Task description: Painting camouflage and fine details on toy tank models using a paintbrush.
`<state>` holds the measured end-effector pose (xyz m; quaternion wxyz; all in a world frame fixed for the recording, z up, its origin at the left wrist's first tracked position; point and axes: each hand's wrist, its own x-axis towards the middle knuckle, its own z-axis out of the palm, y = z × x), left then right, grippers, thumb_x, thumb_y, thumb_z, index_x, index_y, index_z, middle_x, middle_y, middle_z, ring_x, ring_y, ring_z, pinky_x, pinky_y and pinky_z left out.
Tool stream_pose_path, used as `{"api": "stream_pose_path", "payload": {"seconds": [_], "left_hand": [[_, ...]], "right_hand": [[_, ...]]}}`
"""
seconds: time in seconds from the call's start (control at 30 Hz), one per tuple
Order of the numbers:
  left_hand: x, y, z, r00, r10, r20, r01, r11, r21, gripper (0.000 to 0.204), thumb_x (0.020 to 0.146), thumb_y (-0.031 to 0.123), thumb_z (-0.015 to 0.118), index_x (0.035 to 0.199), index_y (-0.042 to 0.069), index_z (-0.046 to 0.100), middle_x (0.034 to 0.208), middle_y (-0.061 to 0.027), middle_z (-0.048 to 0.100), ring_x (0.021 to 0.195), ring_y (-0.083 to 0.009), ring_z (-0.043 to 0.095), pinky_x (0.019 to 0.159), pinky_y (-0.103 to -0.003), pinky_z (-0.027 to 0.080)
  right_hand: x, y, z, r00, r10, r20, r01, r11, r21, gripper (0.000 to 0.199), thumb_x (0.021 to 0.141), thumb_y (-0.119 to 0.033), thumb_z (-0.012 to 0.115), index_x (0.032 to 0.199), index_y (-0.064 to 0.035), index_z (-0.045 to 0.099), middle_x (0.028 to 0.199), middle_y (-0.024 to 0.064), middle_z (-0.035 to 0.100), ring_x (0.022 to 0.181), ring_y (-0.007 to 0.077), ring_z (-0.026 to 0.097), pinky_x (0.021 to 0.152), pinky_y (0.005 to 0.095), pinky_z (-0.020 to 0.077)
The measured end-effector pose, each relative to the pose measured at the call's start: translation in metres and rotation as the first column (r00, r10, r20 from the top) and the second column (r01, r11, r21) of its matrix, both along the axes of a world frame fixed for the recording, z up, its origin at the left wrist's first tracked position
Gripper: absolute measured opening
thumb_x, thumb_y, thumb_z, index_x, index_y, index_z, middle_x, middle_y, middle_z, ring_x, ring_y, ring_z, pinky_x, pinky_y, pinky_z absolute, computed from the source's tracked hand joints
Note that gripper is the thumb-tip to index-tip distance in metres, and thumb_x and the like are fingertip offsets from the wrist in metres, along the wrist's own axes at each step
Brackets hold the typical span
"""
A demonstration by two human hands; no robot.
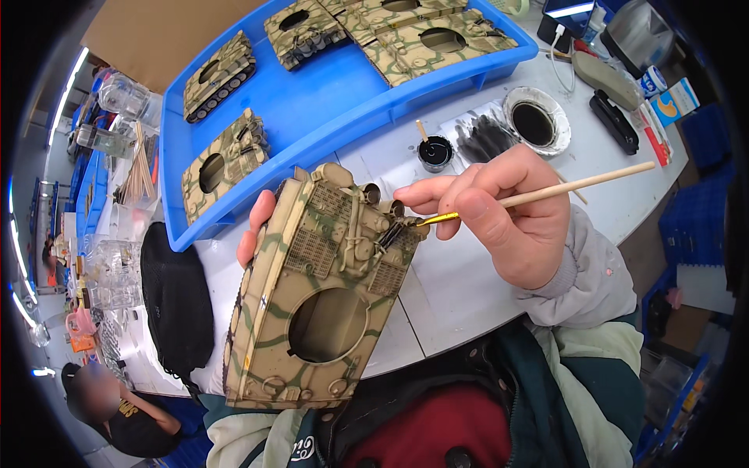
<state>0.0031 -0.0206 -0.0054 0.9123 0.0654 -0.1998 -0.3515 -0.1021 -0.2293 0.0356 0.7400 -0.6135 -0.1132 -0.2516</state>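
Gripping one camouflaged tank hull (269,312) over the near edge of the bench (456,308) in the left hand (264,209), partly hidden; pinching one brush (577,184) in the right hand (507,222), with tip at the hull's far end. Open room between hull and right sleeve (577,281). Farther, one cup (434,167) and one bowl (560,140) of black liquid. Beyond, inside one raised-rim blue tray (273,109), at least five more hulls (242,148).

Brightly, evenly lit; glows with strip lights (69,95) at far left. Looks sharp on the model tank (261,331), shadowed inside its round opening (329,324). Bends toward black edges; blurs a person's head (92,396); seemingly softens clear bottles (123,95).
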Motion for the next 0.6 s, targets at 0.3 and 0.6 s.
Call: {"api": "stream_pose_path", "payload": {"seconds": [0.3, 0.6], "left_hand": [[0.006, -0.005, -0.008, 0.995, 0.053, 0.088, -0.054, 0.998, 0.015, 0.052, 0.09, 0.041, 0.038, 0.134, 0.013, 0.039, 0.137, -0.0176, 0.037, 0.126, -0.0314, 0.037, 0.107, -0.049, 0.029], [0.007, -0.01, 0.01, 0.998, -0.042, 0.043, 0.04, 0.997, 0.059, 0.053, 0.088, 0.04, 0.044, 0.129, 0.007, 0.045, 0.131, -0.0175, 0.045, 0.12, -0.0279, 0.045, 0.103, -0.045, 0.035]], "right_hand": [[0.005, 0.002, -0.012, 0.966, -0.019, 0.257, 0.048, 0.993, -0.107, 0.008, 0.083, 0.002, 0.06, 0.086, 0.0008, 0.053, 0.073, 0.0064, 0.061, 0.077, 0.0181, 0.065, 0.082, 0.0395, 0.0524], [0.005, 0.002, -0.01, 0.964, -0.044, 0.264, 0.097, 0.977, -0.191, 0.009, 0.081, 0.003, 0.062, 0.085, 0.0006, 0.054, 0.073, 0.0074, 0.061, 0.079, 0.0223, 0.066, 0.08, 0.037, 0.0533]]}}
